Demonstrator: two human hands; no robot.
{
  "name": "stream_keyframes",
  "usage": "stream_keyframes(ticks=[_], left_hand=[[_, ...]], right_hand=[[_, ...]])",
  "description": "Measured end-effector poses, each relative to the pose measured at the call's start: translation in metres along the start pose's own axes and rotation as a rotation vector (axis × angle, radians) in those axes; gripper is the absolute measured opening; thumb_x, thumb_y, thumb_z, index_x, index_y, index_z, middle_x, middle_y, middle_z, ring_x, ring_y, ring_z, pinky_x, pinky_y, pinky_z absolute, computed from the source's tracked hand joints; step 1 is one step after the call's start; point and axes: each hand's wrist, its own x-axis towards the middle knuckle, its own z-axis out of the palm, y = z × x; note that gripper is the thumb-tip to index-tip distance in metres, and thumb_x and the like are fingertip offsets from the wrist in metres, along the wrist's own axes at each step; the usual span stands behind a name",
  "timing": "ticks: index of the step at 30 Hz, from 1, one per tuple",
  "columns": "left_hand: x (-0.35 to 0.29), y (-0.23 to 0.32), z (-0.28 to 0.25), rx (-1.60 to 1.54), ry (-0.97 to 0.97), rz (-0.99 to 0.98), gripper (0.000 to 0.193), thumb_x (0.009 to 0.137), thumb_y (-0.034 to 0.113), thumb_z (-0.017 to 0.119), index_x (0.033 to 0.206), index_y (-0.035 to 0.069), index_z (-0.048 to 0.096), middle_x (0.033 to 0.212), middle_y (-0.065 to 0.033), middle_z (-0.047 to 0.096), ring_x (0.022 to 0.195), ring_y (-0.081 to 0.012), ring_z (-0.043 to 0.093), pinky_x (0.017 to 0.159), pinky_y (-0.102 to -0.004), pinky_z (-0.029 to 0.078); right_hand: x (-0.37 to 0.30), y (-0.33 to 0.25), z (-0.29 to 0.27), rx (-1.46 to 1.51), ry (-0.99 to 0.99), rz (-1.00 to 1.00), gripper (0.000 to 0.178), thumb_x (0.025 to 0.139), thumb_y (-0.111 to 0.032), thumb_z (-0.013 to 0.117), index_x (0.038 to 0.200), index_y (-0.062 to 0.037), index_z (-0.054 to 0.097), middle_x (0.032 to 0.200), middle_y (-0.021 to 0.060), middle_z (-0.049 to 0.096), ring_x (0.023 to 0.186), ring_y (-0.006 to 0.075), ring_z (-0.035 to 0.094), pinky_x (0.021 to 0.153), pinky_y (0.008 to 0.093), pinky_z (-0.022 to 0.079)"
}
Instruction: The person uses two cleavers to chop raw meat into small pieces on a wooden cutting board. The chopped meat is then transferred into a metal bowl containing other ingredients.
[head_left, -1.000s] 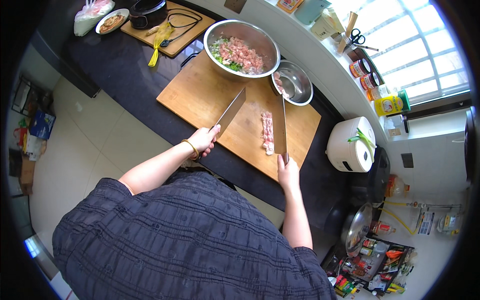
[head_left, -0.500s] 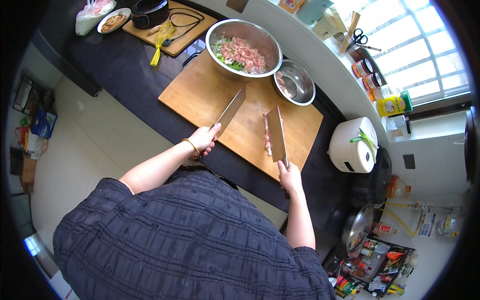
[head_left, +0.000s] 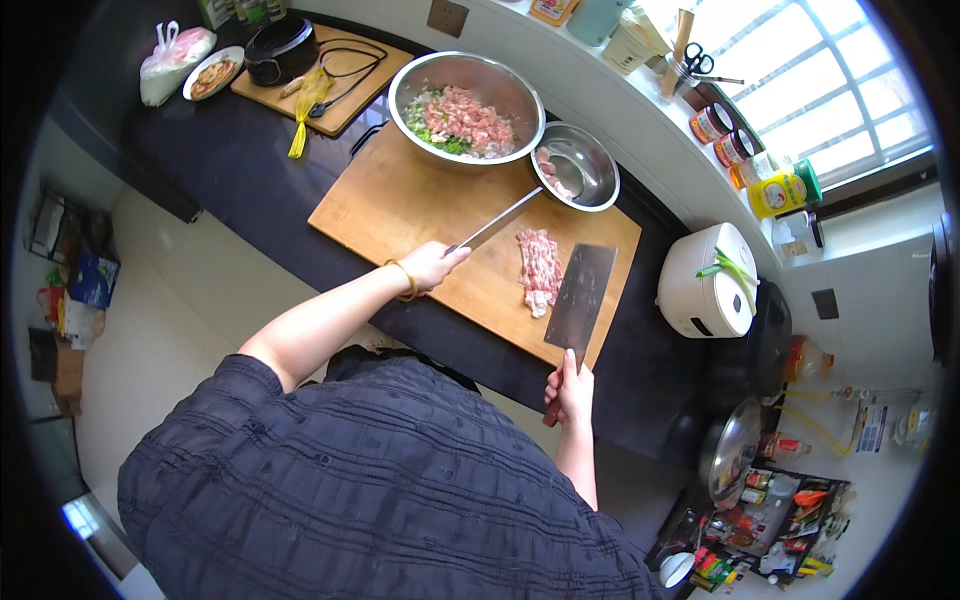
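My left hand (head_left: 430, 266) is closed round the handle of a knife (head_left: 497, 221), its narrow-looking blade slanting up and away over the cutting board (head_left: 390, 205). In my right hand (head_left: 571, 391) is a cleaver (head_left: 583, 295) with a broad dark blade and a brown handle end. That blade is just right of a flat strip of cut raw meat (head_left: 540, 272) lying on the board. Beyond the hands, a large steel bowl (head_left: 530, 98) holds diced pink meat (head_left: 468, 118) and chopped greens (head_left: 446, 143). A smaller steel bowl (head_left: 592, 158) beside it holds some meat pieces.
A white rice cooker (head_left: 690, 290) with green onion on its lid stands right of the board. At the far left are a second board (head_left: 345, 112) with a black pot (head_left: 282, 52), a plate of food (head_left: 236, 60) and a plastic bag (head_left: 172, 68). Jars (head_left: 711, 122) line the windowsill.
The cleaver has moved right and turned flatter, uncovering the meat strip, which now looks wider. My left hand's knife has shifted right, its blade now seen nearly edge-on.
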Motion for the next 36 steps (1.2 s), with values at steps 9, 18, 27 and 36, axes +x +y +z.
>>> stream_keyframes(ticks=[9,18,27,36], left_hand=[[0.085,0.016,-0.013,0.472,-0.148,0.179,0.053,0.087,0.051,0.039,0.068,0.003,0.052,0.052,-0.0064,0.046,0.044,-0.0181,0.046,0.044,-0.0339,0.039],[0.066,0.04,-0.015,0.206,-0.372,-0.122,0.052,0.087,0.053,0.038,0.06,0.008,0.039,0.05,-0.0016,0.037,0.038,-0.0114,0.036,0.035,-0.0265,0.032],[0.0,-0.002,-0.009,-0.134,-0.217,-0.208,0.047,0.088,0.051,0.039,0.066,0.009,0.04,0.051,-0.0007,0.038,0.039,-0.0098,0.036,0.035,-0.0251,0.032],[-0.029,-0.017,0.02,-0.294,-0.111,-0.214,0.044,0.088,0.049,0.039,0.07,0.009,0.042,0.051,0.0005,0.039,0.039,-0.0089,0.036,0.035,-0.0241,0.033]], right_hand=[[-0.012,0.085,0.016,0.604,0.006,0.269,0.039,0.089,-0.046,0.042,0.072,-0.0105,0.04,0.049,0.0028,0.037,0.036,0.0143,0.035,0.034,0.0286,0.033],[0.046,0.038,0.101,0.733,-0.108,0.275,0.039,0.089,-0.047,0.041,0.073,-0.011,0.037,0.052,0.0022,0.035,0.041,0.0139,0.035,0.039,0.0294,0.034],[0.037,0.009,0.076,0.501,-0.283,0.29,0.038,0.086,-0.045,0.049,0.072,-0.011,0.039,0.051,0.0005,0.036,0.039,0.0109,0.034,0.037,0.0252,0.032],[0.029,-0.013,0.044,-0.712,0.394,-0.336,0.037,0.085,-0.031,0.051,0.085,0.0058,0.053,0.074,0.0264,0.058,0.076,0.0413,0.057,0.067,0.0434,0.044]])
